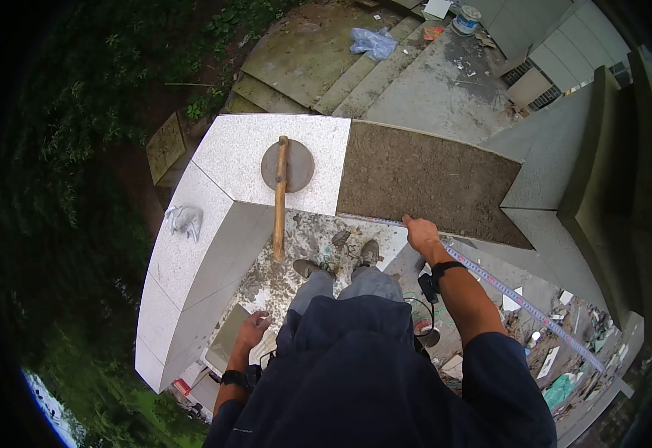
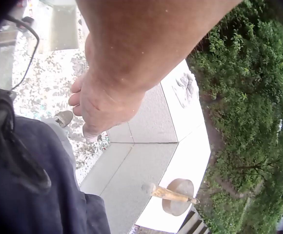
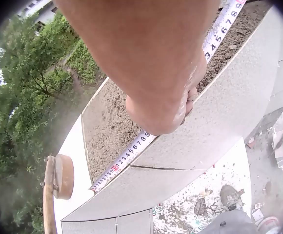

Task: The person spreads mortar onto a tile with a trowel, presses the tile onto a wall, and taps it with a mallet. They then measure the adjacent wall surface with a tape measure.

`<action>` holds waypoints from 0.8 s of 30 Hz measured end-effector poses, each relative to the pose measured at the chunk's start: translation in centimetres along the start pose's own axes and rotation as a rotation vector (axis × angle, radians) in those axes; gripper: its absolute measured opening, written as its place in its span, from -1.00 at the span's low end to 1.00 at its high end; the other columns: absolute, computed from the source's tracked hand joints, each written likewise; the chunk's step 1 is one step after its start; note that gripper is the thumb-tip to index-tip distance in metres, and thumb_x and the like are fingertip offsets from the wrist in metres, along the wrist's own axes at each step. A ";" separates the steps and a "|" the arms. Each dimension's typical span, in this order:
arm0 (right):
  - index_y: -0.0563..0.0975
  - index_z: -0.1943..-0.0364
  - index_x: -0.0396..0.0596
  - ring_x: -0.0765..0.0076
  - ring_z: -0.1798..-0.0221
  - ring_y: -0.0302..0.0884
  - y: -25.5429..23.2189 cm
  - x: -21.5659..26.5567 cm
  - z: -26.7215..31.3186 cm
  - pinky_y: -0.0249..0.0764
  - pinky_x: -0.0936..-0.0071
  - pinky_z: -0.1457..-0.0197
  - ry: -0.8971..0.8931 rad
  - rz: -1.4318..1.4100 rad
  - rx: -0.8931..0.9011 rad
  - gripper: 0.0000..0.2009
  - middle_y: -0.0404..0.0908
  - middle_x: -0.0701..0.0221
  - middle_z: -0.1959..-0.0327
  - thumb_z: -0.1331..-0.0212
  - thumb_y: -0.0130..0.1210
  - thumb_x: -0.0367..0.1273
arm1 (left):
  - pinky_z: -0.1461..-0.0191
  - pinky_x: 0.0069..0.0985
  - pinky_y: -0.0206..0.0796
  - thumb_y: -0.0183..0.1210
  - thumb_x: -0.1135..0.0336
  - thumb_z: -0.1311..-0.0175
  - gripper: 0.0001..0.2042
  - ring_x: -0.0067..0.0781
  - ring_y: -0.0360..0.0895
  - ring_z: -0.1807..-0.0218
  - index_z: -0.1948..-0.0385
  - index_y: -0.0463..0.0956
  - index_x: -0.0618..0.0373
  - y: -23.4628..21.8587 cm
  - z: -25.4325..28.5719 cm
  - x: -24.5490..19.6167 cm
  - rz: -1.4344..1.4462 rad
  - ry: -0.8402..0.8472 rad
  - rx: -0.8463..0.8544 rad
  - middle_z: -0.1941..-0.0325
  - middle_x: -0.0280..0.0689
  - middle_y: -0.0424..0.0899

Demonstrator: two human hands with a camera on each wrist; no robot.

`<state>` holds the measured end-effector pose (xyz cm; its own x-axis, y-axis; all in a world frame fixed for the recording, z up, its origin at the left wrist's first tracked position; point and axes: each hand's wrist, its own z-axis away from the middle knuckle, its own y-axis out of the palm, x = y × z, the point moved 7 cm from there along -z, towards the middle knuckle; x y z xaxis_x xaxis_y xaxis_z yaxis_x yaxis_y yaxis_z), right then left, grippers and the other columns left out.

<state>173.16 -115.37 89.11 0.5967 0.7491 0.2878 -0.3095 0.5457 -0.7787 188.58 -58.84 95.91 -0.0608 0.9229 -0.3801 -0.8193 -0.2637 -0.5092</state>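
Observation:
My right hand [image 1: 423, 235] pinches the blade of a tape measure [image 1: 516, 299] at the near edge of a bed of mortar [image 1: 426, 175]. From that hand the blade runs left along the edge to a white speckled slab [image 1: 225, 157] and right over the littered ground. In the right wrist view the blade's numbers [image 3: 131, 151] face up, while the wrist hides part of the hold. Low at my left side, the left hand [image 1: 251, 328] hangs with loosely curled fingers and nothing in it. A mallet [image 1: 296, 168] with a round head and wooden handle lies on the slab.
A crumpled grey-white thing [image 1: 184, 220] lies on the left slabs. Stone steps [image 1: 370, 82] with a plastic bag [image 1: 374, 42] and a bucket [image 1: 466, 20] are beyond the ledge. Curved grey stone [image 1: 594, 201] rises at right. Debris [image 1: 557, 336] covers the ground behind my right arm.

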 end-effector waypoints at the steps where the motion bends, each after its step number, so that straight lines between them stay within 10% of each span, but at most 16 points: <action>1: 0.53 -0.02 0.00 -0.16 0.10 0.69 -0.1 0.1 0.1 0.59 -0.05 0.05 -0.011 -0.004 -0.009 -0.73 0.71 0.04 0.26 -0.26 -0.04 -0.44 | 0.04 -0.37 0.47 0.25 0.05 -0.32 -0.58 -0.30 0.68 0.18 -0.05 0.59 0.16 -0.2 -0.1 -0.2 -0.021 0.026 -0.009 0.21 -0.10 0.76; 10: 0.51 0.05 -0.05 -0.32 0.16 0.61 -4.7 4.3 8.2 0.46 -0.18 0.12 -0.086 -0.195 -0.114 -0.80 0.66 -0.03 0.32 -0.27 -0.03 -0.43 | 0.13 -0.50 0.41 0.19 0.19 -0.39 -0.72 -0.55 0.55 0.30 0.17 0.64 0.27 -3.7 -0.8 -21.6 0.054 0.380 0.110 0.38 -0.31 0.68; 16: 0.48 0.07 -0.06 -0.35 0.18 0.55 -10.3 15.3 15.4 0.39 -0.15 0.14 -0.123 -0.464 -0.165 -0.83 0.61 -0.06 0.35 -0.35 0.00 -0.36 | -0.03 -0.53 0.47 0.26 0.32 -0.38 -0.76 -0.56 0.61 0.15 0.07 0.61 0.32 -1.0 0.6 -32.8 0.663 0.473 0.399 0.15 -0.27 0.73; 24: 0.48 0.08 -0.01 -0.34 0.22 0.56 -7.8 25.5 18.4 0.39 -0.14 0.19 0.038 -0.594 -0.334 -0.85 0.62 0.00 0.37 -0.39 0.02 -0.30 | 0.00 -0.43 0.58 0.27 0.43 -0.35 -0.87 -0.42 0.69 0.22 0.21 0.55 0.28 -4.5 0.2 -27.9 0.872 0.505 0.462 0.24 -0.16 0.73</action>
<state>177.15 -93.62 112.76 0.6220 0.3410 0.7049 0.3206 0.7103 -0.6266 193.87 -83.35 108.95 -0.5674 0.2236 -0.7925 -0.7489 -0.5404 0.3836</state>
